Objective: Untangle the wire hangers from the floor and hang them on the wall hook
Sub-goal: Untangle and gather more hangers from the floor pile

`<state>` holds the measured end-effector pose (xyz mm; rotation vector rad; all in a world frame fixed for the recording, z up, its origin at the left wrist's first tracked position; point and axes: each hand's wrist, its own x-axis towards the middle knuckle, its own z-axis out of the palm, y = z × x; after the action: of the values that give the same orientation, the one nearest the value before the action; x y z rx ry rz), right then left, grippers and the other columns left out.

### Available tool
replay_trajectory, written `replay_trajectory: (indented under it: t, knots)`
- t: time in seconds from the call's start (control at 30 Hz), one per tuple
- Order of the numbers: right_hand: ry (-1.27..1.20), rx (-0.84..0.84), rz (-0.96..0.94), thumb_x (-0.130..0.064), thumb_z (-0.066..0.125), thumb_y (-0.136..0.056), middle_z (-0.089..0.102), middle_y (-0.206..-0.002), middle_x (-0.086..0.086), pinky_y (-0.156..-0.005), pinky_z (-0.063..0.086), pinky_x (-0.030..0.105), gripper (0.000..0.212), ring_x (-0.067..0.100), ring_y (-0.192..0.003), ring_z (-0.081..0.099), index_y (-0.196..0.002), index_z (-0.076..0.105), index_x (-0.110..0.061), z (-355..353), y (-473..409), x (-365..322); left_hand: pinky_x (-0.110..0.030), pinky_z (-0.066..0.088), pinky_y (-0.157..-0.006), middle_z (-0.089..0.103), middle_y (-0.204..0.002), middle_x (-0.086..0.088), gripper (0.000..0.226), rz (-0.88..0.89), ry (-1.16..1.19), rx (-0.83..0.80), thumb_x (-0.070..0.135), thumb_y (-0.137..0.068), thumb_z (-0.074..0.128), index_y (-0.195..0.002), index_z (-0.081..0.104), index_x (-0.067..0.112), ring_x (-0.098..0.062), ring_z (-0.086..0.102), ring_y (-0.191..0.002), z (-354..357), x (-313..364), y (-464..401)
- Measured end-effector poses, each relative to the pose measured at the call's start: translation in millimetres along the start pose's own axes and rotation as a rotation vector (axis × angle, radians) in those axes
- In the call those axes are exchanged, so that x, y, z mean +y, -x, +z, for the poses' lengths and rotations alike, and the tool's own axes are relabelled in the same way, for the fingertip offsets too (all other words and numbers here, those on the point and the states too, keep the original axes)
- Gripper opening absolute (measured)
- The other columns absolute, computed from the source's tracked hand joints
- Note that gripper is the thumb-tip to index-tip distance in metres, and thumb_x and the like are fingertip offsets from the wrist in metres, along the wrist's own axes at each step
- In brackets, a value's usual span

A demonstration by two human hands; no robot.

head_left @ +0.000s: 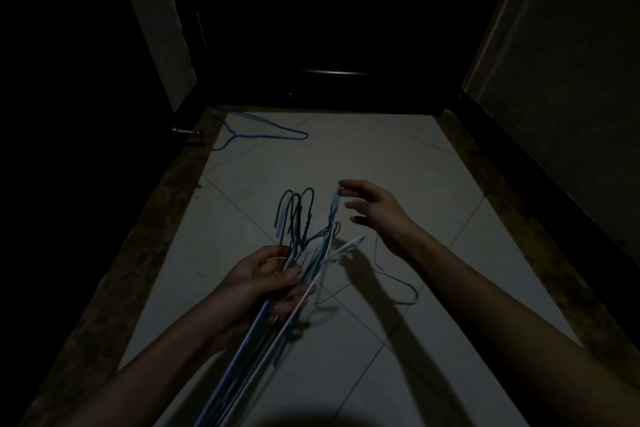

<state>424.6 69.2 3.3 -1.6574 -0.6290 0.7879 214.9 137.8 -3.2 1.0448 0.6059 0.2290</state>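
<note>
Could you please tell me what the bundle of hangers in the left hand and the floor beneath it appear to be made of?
Bundle of hangers: thin metal wire, apparently coated in blue, white and dark colours; the twisted necks below the hooks suggest wire. Floor: pale glazed-looking tiles, judging by the thin grout lines and the faint sheen, though the dim light leaves the finish uncertain.

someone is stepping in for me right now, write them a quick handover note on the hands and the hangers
Left hand: grip closed round a bundle of wire hangers, hooks pointing away.
Right hand: open, holding nothing, fingertips beside a pale hook of the bundle.
One blue hanger lies apart on the tiled floor, far left, by the door.
Done: most hangers gathered.
Left: collect the blue one, hang everything; no wall hook in view.
</note>
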Motion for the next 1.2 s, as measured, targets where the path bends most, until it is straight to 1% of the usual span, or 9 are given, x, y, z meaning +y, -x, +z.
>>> replay_trajectory:
  t: [0.13, 0.23, 0.4, 0.5, 0.6, 0.7, 0.8, 1.07, 1.2]
  knots:
    - [0.055, -0.09, -0.011, 0.009, 0.037, -0.09, 0.064, -0.102, -0.001, -0.062, 0.036, 0.027, 0.048, 0.011, -0.085, 0.055, -0.126, 0.05, -0.021, 7, 2, -2, -0.022, 0.051, -0.048, 0.067, -0.084, -0.008, 0.024, 0.011, 0.006, -0.02, -0.011, -0.082, 0.054, -0.102, 0.055, 0.003, -0.021, 0.068, -0.057, -3, 2, 0]
    - [0.081, -0.163, -0.059, 0.013, 0.035, -0.087, 0.062, -0.105, 0.004, -0.052, 0.036, 0.019, 0.058, 0.008, -0.079, 0.056, -0.133, 0.041, -0.022, 12, 6, 0, -0.023, 0.05, -0.05, 0.062, -0.092, -0.01, 0.027, 0.002, 0.011, -0.027, -0.01, -0.083, 0.054, -0.108, 0.052, 0.001, -0.022, 0.067, -0.058, -4, 1, 0]
    - [0.14, -0.168, -0.102, 0.007, 0.047, -0.089, 0.054, -0.112, 0.01, -0.052, 0.049, 0.018, 0.064, 0.02, -0.082, 0.06, -0.138, 0.026, -0.029, 17, 8, 6, -0.031, 0.053, -0.058, 0.058, -0.097, -0.01, 0.031, 0.002, -0.001, -0.027, -0.007, -0.084, 0.054, -0.112, 0.05, 0.006, -0.032, 0.07, -0.084, -8, 0, -3]
    - [0.136, -0.043, -0.019, -0.007, 0.058, -0.089, 0.048, -0.101, 0.008, -0.049, 0.048, 0.019, 0.049, 0.019, -0.071, 0.058, -0.129, 0.03, -0.015, 22, 9, 11, -0.03, 0.056, -0.061, 0.056, -0.099, -0.013, 0.031, -0.008, 0.006, -0.034, -0.009, -0.085, 0.052, -0.112, 0.05, 0.005, -0.033, 0.07, -0.085, -8, 0, -2]
    - [-0.023, -0.031, 0.206, -0.015, 0.065, -0.086, 0.055, -0.09, 0.009, -0.05, 0.049, 0.023, 0.037, 0.018, -0.064, 0.059, -0.109, 0.037, -0.009, 30, 12, 19, -0.036, 0.057, -0.069, 0.057, -0.109, -0.009, 0.033, -0.024, 0.039, -0.013, -0.011, -0.086, 0.051, -0.112, 0.052, 0.009, -0.035, 0.07, -0.086, -6, -2, -2]
    - [-0.365, -0.045, 0.297, 0.005, 0.061, -0.084, 0.06, -0.082, 0.02, -0.049, 0.055, 0.027, 0.039, 0.018, -0.05, 0.065, -0.113, 0.037, -0.005, 36, 15, 21, -0.044, 0.054, -0.077, 0.056, -0.112, -0.011, 0.036, -0.031, 0.061, -0.006, -0.011, -0.086, 0.05, -0.117, 0.049, 0.007, -0.038, 0.068, -0.09, -6, -4, -3]
    - [-0.513, 0.014, 0.262, 0.014, 0.055, -0.084, 0.058, -0.083, 0.023, -0.047, 0.055, 0.027, 0.042, 0.017, -0.046, 0.064, -0.117, 0.035, -0.001, 34, 18, 14, -0.046, 0.052, -0.078, 0.058, -0.097, -0.011, 0.031, -0.03, 0.08, 0.008, -0.012, -0.086, 0.05, -0.111, 0.051, 0.006, -0.036, 0.069, -0.088, -4, -4, -3]
    - [-0.365, 0.026, 0.165, 0.015, 0.046, -0.087, 0.049, -0.071, 0.016, -0.047, 0.051, 0.025, 0.031, 0.018, -0.046, 0.053, -0.117, 0.042, 0.012, 18, 35, 0, -0.048, 0.056, -0.075, 0.055, -0.112, -0.01, 0.028, -0.048, 0.165, 0.013, -0.012, -0.087, 0.048, -0.108, 0.05, 0.006, -0.037, 0.068, -0.092, 1, -2, -4]
    - [-0.332, 0.085, 0.149, 0.011, 0.049, -0.088, 0.057, -0.078, 0.017, -0.049, 0.055, 0.025, 0.023, 0.015, -0.048, 0.06, -0.11, 0.05, 0.004, 11, 40, -3, -0.044, 0.058, -0.072, 0.056, -0.11, -0.009, 0.027, -0.049, 0.183, 0.021, -0.012, -0.086, 0.048, -0.106, 0.051, 0.006, -0.037, 0.068, -0.09, 5, -1, -3]
